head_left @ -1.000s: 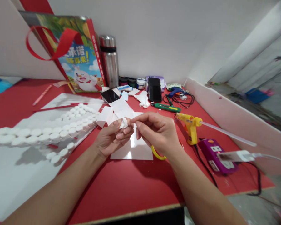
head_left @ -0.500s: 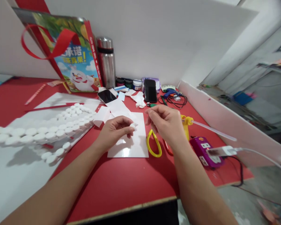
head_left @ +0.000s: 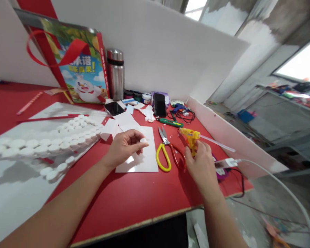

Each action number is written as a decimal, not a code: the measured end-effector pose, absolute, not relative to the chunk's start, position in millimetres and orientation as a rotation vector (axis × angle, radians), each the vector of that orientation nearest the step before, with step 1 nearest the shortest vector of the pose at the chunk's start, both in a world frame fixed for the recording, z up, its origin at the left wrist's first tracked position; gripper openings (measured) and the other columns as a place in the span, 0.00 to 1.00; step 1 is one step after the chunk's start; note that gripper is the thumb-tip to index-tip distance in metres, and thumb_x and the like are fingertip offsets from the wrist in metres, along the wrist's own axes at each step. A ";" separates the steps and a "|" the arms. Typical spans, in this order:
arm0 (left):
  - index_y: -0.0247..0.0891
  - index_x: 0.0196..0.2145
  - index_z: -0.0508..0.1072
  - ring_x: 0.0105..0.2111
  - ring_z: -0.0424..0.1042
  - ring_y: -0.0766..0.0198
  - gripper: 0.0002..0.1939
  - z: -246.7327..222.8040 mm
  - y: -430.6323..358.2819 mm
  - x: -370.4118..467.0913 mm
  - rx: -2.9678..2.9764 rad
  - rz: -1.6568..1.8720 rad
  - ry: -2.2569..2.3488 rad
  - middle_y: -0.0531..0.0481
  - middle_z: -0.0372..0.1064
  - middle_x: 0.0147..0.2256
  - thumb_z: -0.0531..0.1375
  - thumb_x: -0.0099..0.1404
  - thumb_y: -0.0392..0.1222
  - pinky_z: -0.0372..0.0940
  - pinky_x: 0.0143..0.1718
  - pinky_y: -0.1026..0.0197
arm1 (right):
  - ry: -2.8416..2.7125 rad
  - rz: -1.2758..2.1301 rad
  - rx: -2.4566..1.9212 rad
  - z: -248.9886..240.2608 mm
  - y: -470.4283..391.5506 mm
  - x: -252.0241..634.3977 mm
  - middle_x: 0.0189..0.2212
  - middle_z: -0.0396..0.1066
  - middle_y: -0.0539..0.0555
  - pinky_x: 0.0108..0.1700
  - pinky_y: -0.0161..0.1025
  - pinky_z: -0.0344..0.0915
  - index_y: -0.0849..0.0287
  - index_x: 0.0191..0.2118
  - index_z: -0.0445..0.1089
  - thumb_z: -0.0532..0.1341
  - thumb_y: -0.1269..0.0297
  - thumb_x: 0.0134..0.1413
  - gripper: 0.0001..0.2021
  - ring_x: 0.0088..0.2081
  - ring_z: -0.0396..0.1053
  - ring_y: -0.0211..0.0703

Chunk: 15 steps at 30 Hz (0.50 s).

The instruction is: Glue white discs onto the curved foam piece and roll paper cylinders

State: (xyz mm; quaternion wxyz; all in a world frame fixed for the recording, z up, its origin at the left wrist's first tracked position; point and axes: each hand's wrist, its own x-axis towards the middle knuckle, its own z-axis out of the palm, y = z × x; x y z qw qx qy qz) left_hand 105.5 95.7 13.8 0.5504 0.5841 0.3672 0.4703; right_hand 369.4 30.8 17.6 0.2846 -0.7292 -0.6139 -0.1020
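Between thumb and fingers, my left hand (head_left: 127,146) pinches a small white piece (head_left: 143,140) above a glossy white sheet (head_left: 151,162). My right hand (head_left: 201,163) is at the yellow glue gun (head_left: 191,136), its fingers around the lower part of the handle. A clear glue stick (head_left: 217,143) sticks out of the gun's back. Scissors (head_left: 165,155) with one yellow and one red handle lie between my hands, blades slightly apart. At the left, rows of round white pieces (head_left: 49,146) stand over a large white board (head_left: 10,199).
Behind are a colourful bag (head_left: 85,75), a steel flask (head_left: 116,75), two phones (head_left: 159,105) and paint jars (head_left: 146,98). A green cutter (head_left: 170,122) lies near cables (head_left: 187,115). A purple power socket (head_left: 222,174) sits right of my right hand, beside a low white wall (head_left: 222,134).
My right hand has moved right and down from beside the white sheet to the glue gun, uncovering the scissors and green cutter. My left hand still holds the white piece. The view has turned right.
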 end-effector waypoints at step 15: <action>0.36 0.39 0.77 0.24 0.73 0.66 0.12 7.3 99.7 99.0 1.584 1.220 0.900 0.51 0.75 0.27 0.69 0.63 0.46 0.69 0.31 0.62 | -1.525 0.188 -1.974 14.6 86.1 384.2 0.23 0.73 0.59 0.32 0.44 0.63 0.57 0.26 0.70 0.65 0.63 0.47 0.05 0.30 0.72 0.54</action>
